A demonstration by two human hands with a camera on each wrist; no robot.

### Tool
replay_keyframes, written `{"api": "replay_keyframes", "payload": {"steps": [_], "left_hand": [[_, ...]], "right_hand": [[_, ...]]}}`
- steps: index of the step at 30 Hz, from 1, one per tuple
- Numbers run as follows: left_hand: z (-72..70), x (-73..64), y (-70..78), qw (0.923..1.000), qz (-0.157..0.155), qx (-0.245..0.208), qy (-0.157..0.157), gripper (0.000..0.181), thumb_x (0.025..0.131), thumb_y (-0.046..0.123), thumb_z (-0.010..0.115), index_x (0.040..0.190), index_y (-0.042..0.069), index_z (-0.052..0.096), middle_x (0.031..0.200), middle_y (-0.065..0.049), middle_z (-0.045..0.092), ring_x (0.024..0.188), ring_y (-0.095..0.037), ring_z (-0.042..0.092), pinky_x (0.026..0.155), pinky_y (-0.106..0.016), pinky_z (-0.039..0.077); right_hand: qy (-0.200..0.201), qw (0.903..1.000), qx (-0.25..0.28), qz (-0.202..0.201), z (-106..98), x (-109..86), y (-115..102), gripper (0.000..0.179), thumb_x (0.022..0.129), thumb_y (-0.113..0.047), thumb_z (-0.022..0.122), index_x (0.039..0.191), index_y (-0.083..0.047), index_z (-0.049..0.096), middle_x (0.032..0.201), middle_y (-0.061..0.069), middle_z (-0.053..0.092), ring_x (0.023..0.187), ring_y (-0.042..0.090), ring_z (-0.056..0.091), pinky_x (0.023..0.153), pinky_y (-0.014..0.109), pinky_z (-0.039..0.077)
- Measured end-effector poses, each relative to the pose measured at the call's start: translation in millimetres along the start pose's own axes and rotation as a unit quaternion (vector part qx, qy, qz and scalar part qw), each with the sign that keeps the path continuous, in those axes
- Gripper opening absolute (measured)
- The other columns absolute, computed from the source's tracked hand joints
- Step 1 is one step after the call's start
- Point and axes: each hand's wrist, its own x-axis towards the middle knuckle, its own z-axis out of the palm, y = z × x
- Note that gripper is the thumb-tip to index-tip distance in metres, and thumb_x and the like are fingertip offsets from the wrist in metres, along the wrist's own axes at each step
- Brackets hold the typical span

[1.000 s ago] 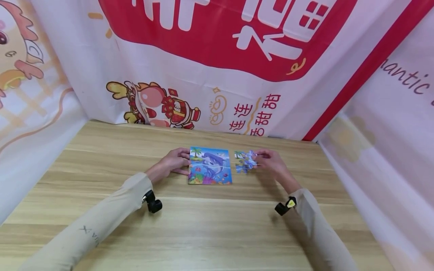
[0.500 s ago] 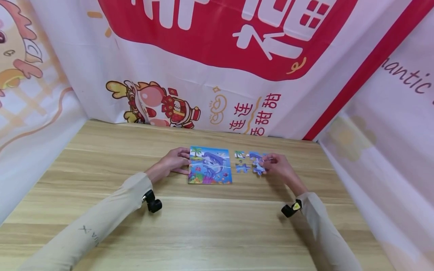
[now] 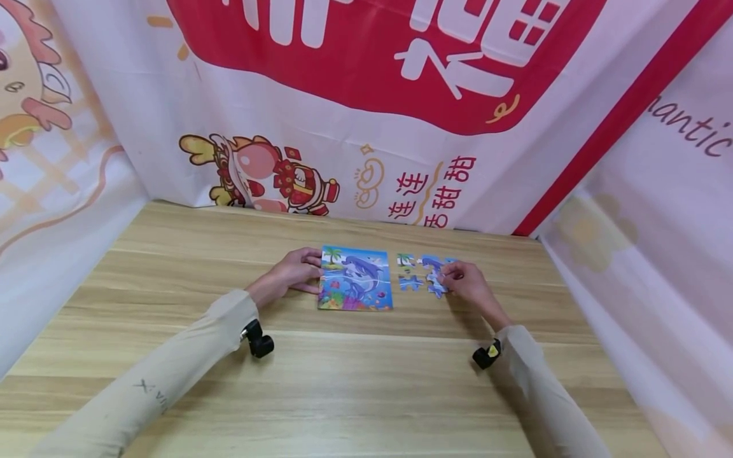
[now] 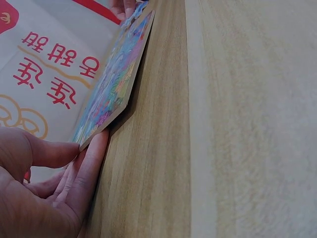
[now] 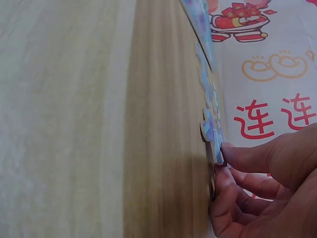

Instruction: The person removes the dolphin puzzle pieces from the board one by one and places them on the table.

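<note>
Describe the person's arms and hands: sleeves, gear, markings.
Left hand and right hand are bare. Left sleeve and right sleeve are pale beige, the left with dark lettering. A black device sits by each sleeve's end, the right one with a yellow patch.

In the head view, the right hand (image 3: 465, 282) hides part of the puzzle pieces (image 3: 410, 284), so we cannot trace every outline, and the small print on the left sleeve (image 3: 172, 362) is beyond our reading. We see both hands cut off by the edges of the left wrist view, and the picture board (image 5: 199, 17) runs out past the top of the right wrist view. Overhead, we lose the upper strokes of the white characters (image 3: 314, 25).
</note>
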Motion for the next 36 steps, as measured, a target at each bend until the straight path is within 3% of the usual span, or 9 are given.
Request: {"api": "replay_keyframes", "payload": {"steps": [9,17,36], "left_hand": [[-0.3,3.3,-2.4,0.9999,-0.004,-0.009,0.006,0.061,0.104,0.002,0.058,0.160,0.009,0.037,0.141,-0.015,0.049,0.108,-0.024,0.063,0.080,-0.035,0.068],[1.3,0.2,-0.7,1.0000,0.002,-0.004,-0.001,0.060,0.105,0.001,0.056,0.160,0.006,0.035,0.141,-0.017,0.048,0.111,-0.026,0.062,0.080,-0.034,0.068],[0.1,1.8,-0.9,1.0000,-0.001,0.001,0.002,0.062,0.104,0.002,0.059,0.161,0.006,0.035,0.141,-0.016,0.046,0.105,-0.025,0.062,0.079,-0.033,0.068]], "right_hand": [[0.021,0.9986,-0.046,-0.013,4,-1.2,-3,0.017,0.102,-0.013,0.069,0.113,0.000,0.068,0.106,0.015,0.066,0.093,0.025,0.058,0.073,0.025,0.053],[0.028,0.9975,-0.062,-0.017,7,0.3,0,0.017,0.103,-0.015,0.069,0.113,-0.001,0.068,0.106,0.014,0.064,0.096,0.025,0.057,0.077,0.027,0.051],[0.053,0.9973,-0.047,-0.020,12,-0.1,2,0.012,0.100,-0.012,0.072,0.107,-0.004,0.067,0.101,0.012,0.064,0.093,0.025,0.058,0.080,0.030,0.052]]}}
